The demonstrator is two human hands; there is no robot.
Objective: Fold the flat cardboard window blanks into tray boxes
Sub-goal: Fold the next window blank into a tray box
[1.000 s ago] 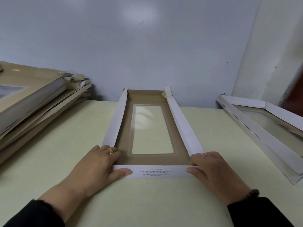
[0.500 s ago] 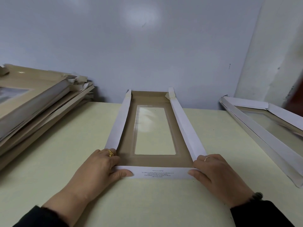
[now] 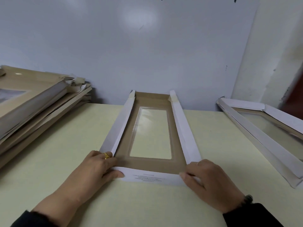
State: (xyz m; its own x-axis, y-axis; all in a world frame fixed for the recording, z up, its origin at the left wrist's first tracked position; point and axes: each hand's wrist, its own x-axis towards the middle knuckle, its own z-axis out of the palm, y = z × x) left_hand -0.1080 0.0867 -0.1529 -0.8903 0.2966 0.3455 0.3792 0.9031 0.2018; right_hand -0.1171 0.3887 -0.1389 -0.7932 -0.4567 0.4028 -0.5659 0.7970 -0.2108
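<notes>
Blank (image 3: 150, 164) lies mid-worktop (image 3: 82, 145), long sides raised, window face down. Your left hand (image 3: 96, 169) pinches the near-left corner; your right hand (image 3: 208, 179) pinches the near-right, both on the printed near flap (image 3: 150, 176). Stack (image 3: 37, 104) sits far left; folded tray (image 3: 265, 136) right.

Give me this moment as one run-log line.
step: folding near end flap | left hand: near-left corner | right hand: near-right corner | side walls: up | flat blanks: left | folded tray: right
</notes>
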